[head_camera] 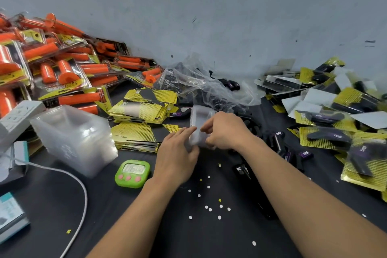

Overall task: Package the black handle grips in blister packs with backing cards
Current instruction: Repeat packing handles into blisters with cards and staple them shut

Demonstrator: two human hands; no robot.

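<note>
Clear plastic blister shell [200, 118] sits mid-desk, just right of the yellow-black backing card stack [144, 132]. Left hand [178, 155] pinches its near edge and right hand [226, 130] pinches its side. Likely step: pry it open gently without creasing. Loose black handle grips [277, 139] lie near, toward the right edge.

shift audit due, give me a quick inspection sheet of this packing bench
surface: black table, scattered with white punched dots
job's things: clear blister pack in both hands; yellow backing cards stacked left of it; loose black grips to its right; finished packs far right
clutter: orange grip packs, green timer, stacked clear shells, crumpled plastic bag
hands: left hand and right hand both hold the clear blister pack
cables: white cable curls at left, near a power strip
surroundings: grey scuffed wall
</note>
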